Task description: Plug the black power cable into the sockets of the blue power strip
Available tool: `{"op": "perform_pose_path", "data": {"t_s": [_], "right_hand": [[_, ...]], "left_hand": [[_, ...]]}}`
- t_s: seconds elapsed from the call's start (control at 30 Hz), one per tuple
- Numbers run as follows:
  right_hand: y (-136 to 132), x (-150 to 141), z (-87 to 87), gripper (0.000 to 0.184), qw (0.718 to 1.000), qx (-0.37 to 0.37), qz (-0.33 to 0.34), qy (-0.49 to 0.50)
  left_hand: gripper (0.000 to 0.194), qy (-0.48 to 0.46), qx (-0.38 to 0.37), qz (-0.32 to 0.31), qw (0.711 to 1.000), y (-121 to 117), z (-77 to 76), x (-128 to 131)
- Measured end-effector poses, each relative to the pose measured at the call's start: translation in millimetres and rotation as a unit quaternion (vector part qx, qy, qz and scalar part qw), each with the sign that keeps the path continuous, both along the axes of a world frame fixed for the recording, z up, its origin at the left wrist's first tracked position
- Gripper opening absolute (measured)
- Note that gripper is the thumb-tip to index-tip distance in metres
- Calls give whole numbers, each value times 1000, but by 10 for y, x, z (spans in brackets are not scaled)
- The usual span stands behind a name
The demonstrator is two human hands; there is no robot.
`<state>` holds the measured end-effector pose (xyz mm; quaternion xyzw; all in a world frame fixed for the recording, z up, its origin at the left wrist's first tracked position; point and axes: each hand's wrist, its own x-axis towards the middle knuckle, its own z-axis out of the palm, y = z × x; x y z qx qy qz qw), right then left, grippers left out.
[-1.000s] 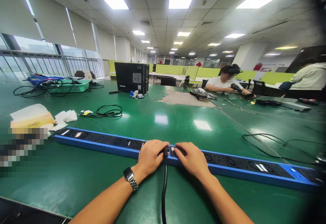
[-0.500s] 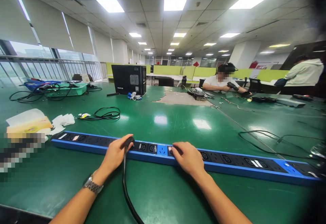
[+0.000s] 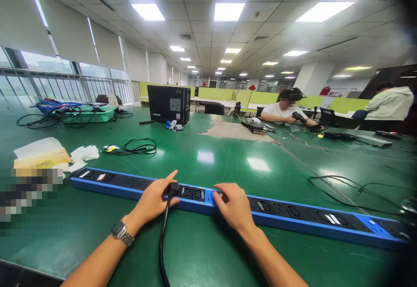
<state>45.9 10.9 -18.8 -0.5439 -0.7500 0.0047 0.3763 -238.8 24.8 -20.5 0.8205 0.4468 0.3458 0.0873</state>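
Blue strip runs across table from 8 to 4 o'clock, black plug on it at 7. Left hand spread loose around plug, contact unclear; right hand half-curled over strip at 5, can't tell if gripping.

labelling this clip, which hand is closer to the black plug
Left: the left hand is immediately beside the black plug; the right hand is farther right, at the blue power strip.
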Motion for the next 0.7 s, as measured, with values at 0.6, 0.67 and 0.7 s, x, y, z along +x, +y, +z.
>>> {"op": "perform_pose_path", "data": {"t_s": [0.6, 0.67, 0.7], "right_hand": [[108, -864, 141, 29, 981, 56, 88, 163], [116, -578, 131, 29, 983, 54, 72, 158], [122, -415, 115, 29, 984, 45, 59, 159]], "left_hand": [[101, 19, 23, 45, 999, 28, -75, 9], [105, 22, 15, 46, 999, 16, -63, 14], [106, 22, 13, 47, 999, 11, -58, 17]]}}
